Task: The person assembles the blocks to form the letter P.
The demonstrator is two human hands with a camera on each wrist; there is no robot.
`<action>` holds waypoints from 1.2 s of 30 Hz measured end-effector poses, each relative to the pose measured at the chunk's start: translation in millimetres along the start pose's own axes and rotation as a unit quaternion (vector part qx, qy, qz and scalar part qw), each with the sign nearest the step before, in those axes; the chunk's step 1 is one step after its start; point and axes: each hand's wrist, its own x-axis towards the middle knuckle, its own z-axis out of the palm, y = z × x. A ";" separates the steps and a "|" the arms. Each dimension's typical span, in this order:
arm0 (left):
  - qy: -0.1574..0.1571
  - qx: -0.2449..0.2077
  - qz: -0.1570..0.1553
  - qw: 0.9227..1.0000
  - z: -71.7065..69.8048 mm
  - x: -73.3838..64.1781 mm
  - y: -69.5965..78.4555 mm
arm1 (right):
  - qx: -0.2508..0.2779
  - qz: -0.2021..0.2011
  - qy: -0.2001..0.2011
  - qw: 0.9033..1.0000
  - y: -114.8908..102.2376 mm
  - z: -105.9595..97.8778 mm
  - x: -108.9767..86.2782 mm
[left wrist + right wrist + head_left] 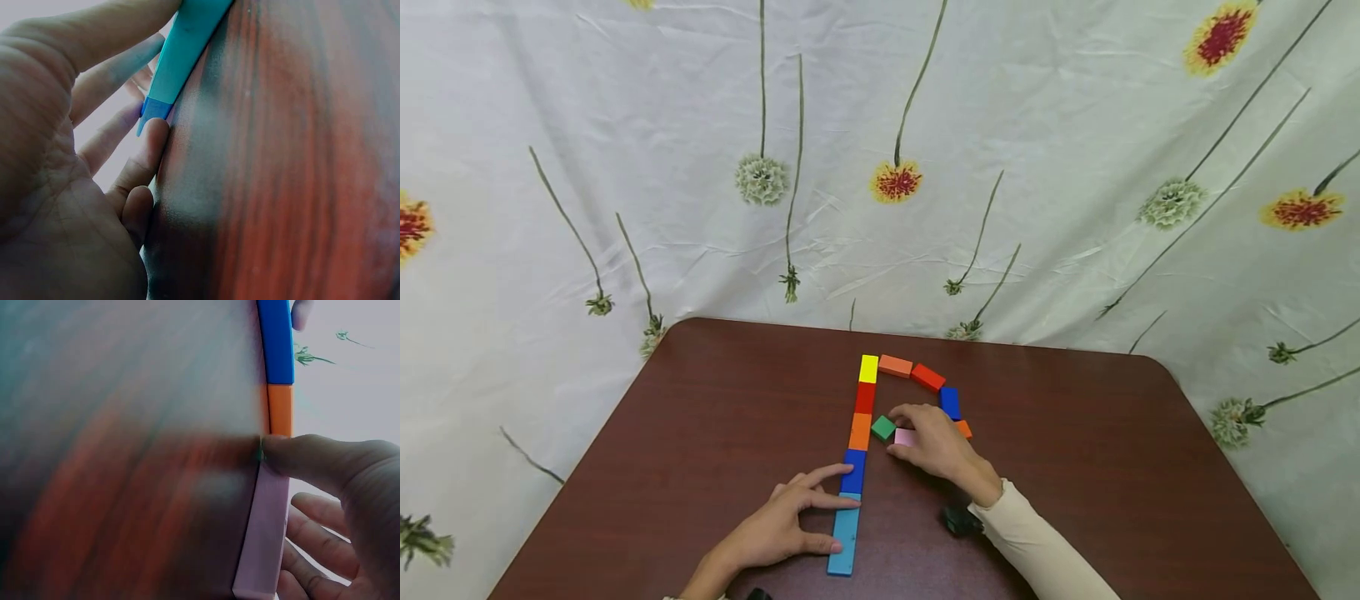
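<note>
In the head view, my left hand lies spread over the near end of a straight column of blocks. Its thumb and index finger touch the light blue block, and another finger reaches the dark blue block. Beyond these, the column continues with orange, red and yellow blocks. My right hand pinches a pink block between thumb and fingers, beside a green block. In the right wrist view, the thumb presses the pink block near the orange block.
A curve of blocks runs from the column's top: light orange, red, blue, and orange partly behind the right hand. All lie on a dark brown table. A flower-patterned white cloth hangs behind it.
</note>
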 end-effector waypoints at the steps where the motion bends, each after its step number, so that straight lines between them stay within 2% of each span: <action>1: 0.000 0.000 0.001 1.000 -0.1 0.2 -0.1 | -0.002 0.002 0.001 1.000 0.2 0.0 -0.2; 13: -0.008 -0.015 -0.009 1.000 -1.8 1.3 -1.7 | -0.008 -0.011 0.013 1.000 -0.1 1.5 4.0; 23: -0.009 -0.019 -0.003 1.000 -2.3 6.4 -4.7 | -0.020 0.002 0.012 1.000 1.4 4.4 8.0; 36: 0.016 -0.009 -0.017 1.000 24.0 -19.0 20.1 | -0.026 -0.031 -0.002 0.999 -11.0 1.1 -18.3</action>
